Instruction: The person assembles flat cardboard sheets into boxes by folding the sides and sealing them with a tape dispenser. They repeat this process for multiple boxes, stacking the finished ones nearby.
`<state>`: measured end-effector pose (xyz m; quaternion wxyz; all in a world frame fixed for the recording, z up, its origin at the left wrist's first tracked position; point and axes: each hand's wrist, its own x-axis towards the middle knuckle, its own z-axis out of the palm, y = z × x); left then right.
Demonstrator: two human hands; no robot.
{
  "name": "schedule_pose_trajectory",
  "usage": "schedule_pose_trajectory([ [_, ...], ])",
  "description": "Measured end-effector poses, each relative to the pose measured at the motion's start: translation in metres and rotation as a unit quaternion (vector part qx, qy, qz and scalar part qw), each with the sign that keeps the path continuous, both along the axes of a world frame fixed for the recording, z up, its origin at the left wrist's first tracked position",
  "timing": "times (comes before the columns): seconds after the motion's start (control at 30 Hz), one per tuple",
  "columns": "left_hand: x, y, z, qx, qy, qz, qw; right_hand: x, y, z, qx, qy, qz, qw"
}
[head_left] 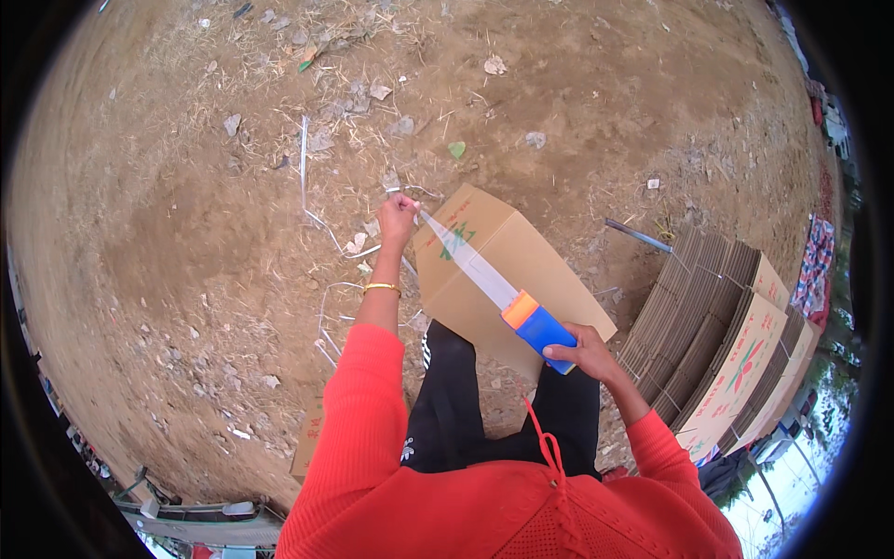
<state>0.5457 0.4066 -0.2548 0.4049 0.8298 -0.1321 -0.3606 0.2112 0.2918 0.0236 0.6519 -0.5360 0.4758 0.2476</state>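
A brown cardboard box [535, 252] with green and red print stands in front of my legs. Over it stretches a strip of clear packing tape [470, 265]. My left hand [400, 212] pinches the tape's free end just past the box's far left edge. The other end runs into a blue and orange tape dispenser [543, 337], with my right hand [582, 349] wrapped round its handle at the box's near right side. Between the two hands the tape looks taut; whether it touches the cardboard I cannot tell.
Bundled stacks of flat cardboard boxes [703, 317] stand at the right, with a blue-ended rod [638, 235] by them. White strapping [305, 172] lies loose on the dirt ground [186, 242] at the left. Another cardboard piece [307, 438] shows beside my left arm.
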Motion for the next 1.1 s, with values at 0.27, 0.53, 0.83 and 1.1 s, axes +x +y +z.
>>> schedule_pose_trajectory([
  [0.27, -0.019, 0.009, -0.031, 0.032, -0.005, -0.004, 0.999, 0.001, 0.0, -0.01, 0.007, -0.004, -0.003, 1.0],
  [0.53, -0.067, 0.01, -0.061, 0.071, 0.059, -0.034, 0.995, -0.012, 0.004, -0.024, -0.024, 0.011, 0.028, 0.999],
  [0.83, -0.101, 0.006, -0.062, 0.019, 0.089, -0.048, 0.995, -0.026, 0.013, -0.043, -0.026, 0.019, 0.018, 0.999],
  [1.1, -0.1, -0.008, -0.039, 0.214, -0.108, -0.223, 0.945, -0.02, 0.012, -0.043, -0.049, 0.018, 0.051, 0.997],
])
